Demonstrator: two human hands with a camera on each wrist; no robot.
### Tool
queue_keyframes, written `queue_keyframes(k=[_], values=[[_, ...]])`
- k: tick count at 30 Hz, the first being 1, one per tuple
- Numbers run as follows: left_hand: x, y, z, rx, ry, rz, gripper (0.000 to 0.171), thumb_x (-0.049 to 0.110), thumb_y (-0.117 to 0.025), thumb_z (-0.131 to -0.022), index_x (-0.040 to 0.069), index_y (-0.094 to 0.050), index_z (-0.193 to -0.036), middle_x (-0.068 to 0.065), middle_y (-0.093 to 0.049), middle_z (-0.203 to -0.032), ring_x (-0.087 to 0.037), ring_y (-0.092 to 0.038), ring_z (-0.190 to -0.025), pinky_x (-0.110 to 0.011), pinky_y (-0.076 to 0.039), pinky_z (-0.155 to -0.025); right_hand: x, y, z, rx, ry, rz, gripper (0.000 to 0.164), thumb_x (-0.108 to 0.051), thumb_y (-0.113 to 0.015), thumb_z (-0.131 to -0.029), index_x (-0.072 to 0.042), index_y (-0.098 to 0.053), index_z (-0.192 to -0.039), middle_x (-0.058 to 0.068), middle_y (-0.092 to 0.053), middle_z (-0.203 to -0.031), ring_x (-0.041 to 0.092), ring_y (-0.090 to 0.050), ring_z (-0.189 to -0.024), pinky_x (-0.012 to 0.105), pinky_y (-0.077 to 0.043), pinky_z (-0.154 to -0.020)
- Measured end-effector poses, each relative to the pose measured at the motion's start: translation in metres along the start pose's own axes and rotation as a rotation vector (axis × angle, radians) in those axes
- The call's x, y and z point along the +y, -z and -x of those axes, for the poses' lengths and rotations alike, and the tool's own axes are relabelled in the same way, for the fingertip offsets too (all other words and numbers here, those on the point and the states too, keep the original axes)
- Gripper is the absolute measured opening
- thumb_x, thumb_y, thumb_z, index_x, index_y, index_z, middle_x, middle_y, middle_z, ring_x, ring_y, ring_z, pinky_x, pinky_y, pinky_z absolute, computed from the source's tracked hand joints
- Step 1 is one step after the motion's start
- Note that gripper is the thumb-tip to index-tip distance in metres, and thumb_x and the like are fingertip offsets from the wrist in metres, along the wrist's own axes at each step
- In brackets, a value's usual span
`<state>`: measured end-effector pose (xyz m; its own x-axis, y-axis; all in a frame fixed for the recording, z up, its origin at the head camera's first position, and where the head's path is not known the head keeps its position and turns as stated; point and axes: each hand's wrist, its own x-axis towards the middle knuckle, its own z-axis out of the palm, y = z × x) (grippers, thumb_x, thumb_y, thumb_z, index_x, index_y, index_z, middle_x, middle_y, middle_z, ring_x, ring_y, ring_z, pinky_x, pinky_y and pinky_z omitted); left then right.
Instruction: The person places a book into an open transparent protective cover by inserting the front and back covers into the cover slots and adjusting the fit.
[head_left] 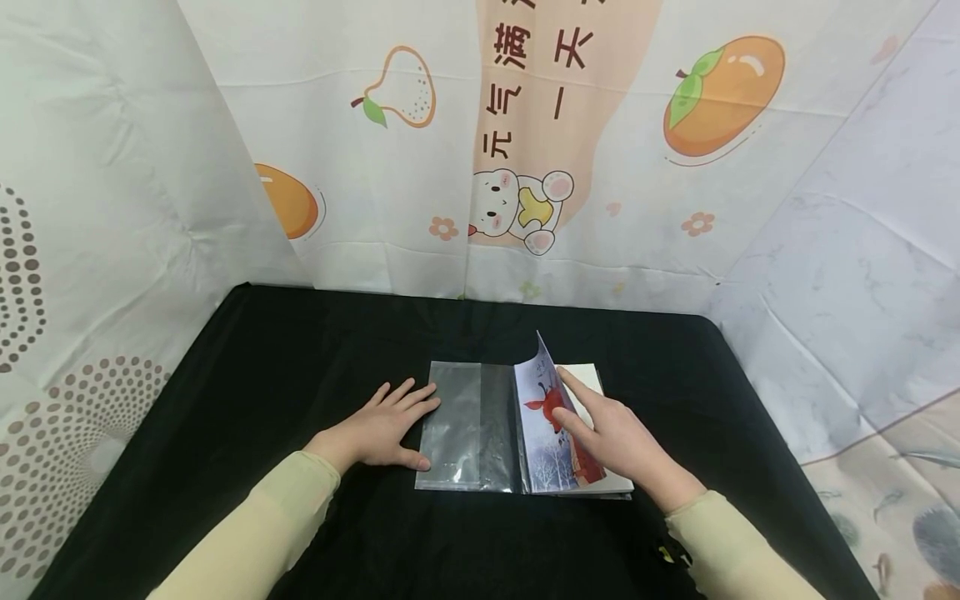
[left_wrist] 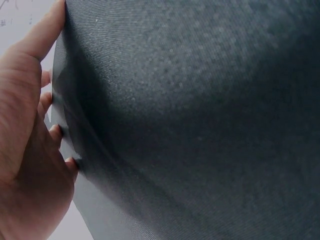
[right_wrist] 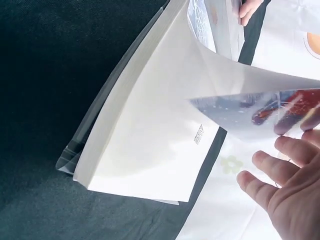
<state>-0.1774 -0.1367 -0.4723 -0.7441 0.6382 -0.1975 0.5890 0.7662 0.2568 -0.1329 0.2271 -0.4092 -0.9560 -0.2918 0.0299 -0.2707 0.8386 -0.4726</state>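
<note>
A book with a snowy, red-figured printed cover (head_left: 546,437) lies on the black cloth, its white page block (right_wrist: 145,120) showing under the lifted cover. My right hand (head_left: 611,437) holds that cover at its free edge, thumb over the printed face; in the right wrist view its other fingers are spread beside the bent sheet. A clear plastic sleeve (head_left: 453,425) extends flat to the left of the book. My left hand (head_left: 378,429) rests with spread fingers at the sleeve's left edge. The left wrist view mostly shows dark cloth, with the left hand (left_wrist: 30,130) at the side.
Black cloth (head_left: 337,350) covers the table. White printed curtains (head_left: 360,208) hang behind it and at both sides. A small dark object with yellow marks (head_left: 671,554) lies by the right sleeve cuff.
</note>
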Motion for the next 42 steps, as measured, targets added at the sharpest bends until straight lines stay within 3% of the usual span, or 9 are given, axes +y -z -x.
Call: queue_keyframes(k=[4, 7, 13, 22, 26, 33, 40, 42], values=[[-0.001, -0.001, 0.0, -0.005, 0.0, -0.001, 0.095, 0.072, -0.058, -0.079, 0.023, -0.024, -0.153, 0.002, -0.011, -0.161, -0.029, -0.004, -0.145, -0.06, -0.009, -0.114, -0.001, 0.001, 0.0, -0.048, 0.022, -0.005, 0.069, -0.058, -0.051, -0.094, -0.036, -0.021, -0.152, 0.008, -0.049, -0.142, 0.024, -0.057, -0.107, 0.054, -0.051, -0.088], [-0.001, -0.001, -0.001, -0.011, 0.002, -0.007, 0.095, 0.073, -0.057, -0.079, 0.024, -0.023, -0.153, 0.002, -0.01, -0.161, -0.029, -0.004, -0.145, -0.06, -0.009, -0.114, -0.001, 0.002, 0.001, -0.075, 0.058, -0.026, 0.068, -0.06, -0.047, -0.094, -0.039, -0.019, -0.152, 0.003, -0.04, -0.149, 0.023, -0.052, -0.118, 0.055, -0.048, -0.092], [-0.001, 0.001, -0.001, -0.012, -0.002, -0.009, 0.095, 0.073, -0.058, -0.079, 0.024, -0.024, -0.153, 0.001, -0.01, -0.161, -0.029, -0.004, -0.145, -0.06, -0.009, -0.114, 0.0, 0.0, 0.0, -0.146, 0.136, -0.162, 0.064, -0.045, -0.048, -0.099, -0.036, -0.015, -0.153, -0.002, -0.018, -0.159, 0.024, -0.023, -0.141, 0.063, -0.031, -0.105], [-0.001, 0.001, -0.002, -0.019, -0.007, -0.015, 0.094, 0.072, -0.057, -0.08, 0.023, -0.024, -0.153, 0.001, -0.01, -0.161, -0.03, -0.004, -0.145, -0.06, -0.009, -0.114, 0.008, -0.005, -0.006, -0.264, 0.227, -0.327, 0.055, -0.033, -0.037, -0.106, -0.031, -0.012, -0.154, 0.0, -0.006, -0.161, 0.021, -0.004, -0.144, 0.065, -0.014, -0.111], [-0.001, 0.001, -0.001, -0.018, -0.008, -0.014, 0.094, 0.072, -0.057, -0.08, 0.023, -0.024, -0.153, 0.001, -0.01, -0.161, -0.03, -0.004, -0.145, -0.06, -0.01, -0.114, 0.01, -0.005, -0.008, -0.319, 0.246, -0.382, 0.051, -0.029, -0.032, -0.108, -0.031, -0.01, -0.154, 0.0, -0.002, -0.161, 0.022, 0.0, -0.145, 0.065, -0.009, -0.112], [-0.001, 0.001, -0.001, -0.015, -0.014, -0.015, 0.093, 0.071, -0.057, -0.08, 0.022, -0.025, -0.153, 0.0, -0.011, -0.161, -0.031, -0.005, -0.145, -0.061, -0.01, -0.113, 0.012, -0.005, -0.008, -0.388, 0.191, -0.458, 0.049, -0.03, -0.029, -0.108, -0.035, -0.01, -0.153, -0.005, 0.002, -0.161, 0.017, 0.001, -0.144, 0.065, -0.012, -0.111], [0.0, 0.002, 0.0, -0.016, -0.017, -0.01, 0.093, 0.071, -0.057, -0.081, 0.021, -0.025, -0.153, 0.0, -0.011, -0.161, -0.031, -0.005, -0.145, -0.061, -0.01, -0.113, 0.009, -0.008, -0.008, -0.348, 0.196, -0.432, 0.055, -0.023, -0.042, -0.105, -0.025, -0.017, -0.154, 0.003, 0.001, -0.161, 0.025, 0.0, -0.144, 0.066, -0.013, -0.11], [-0.001, 0.002, 0.0, -0.014, -0.019, -0.01, 0.093, 0.071, -0.057, -0.081, 0.021, -0.026, -0.152, -0.001, -0.011, -0.161, -0.031, -0.005, -0.144, -0.061, -0.01, -0.113, 0.008, -0.01, -0.008, -0.321, 0.192, -0.397, 0.056, -0.026, -0.045, -0.104, -0.027, -0.02, -0.153, 0.002, -0.002, -0.161, 0.026, -0.002, -0.144, 0.066, -0.014, -0.11]])
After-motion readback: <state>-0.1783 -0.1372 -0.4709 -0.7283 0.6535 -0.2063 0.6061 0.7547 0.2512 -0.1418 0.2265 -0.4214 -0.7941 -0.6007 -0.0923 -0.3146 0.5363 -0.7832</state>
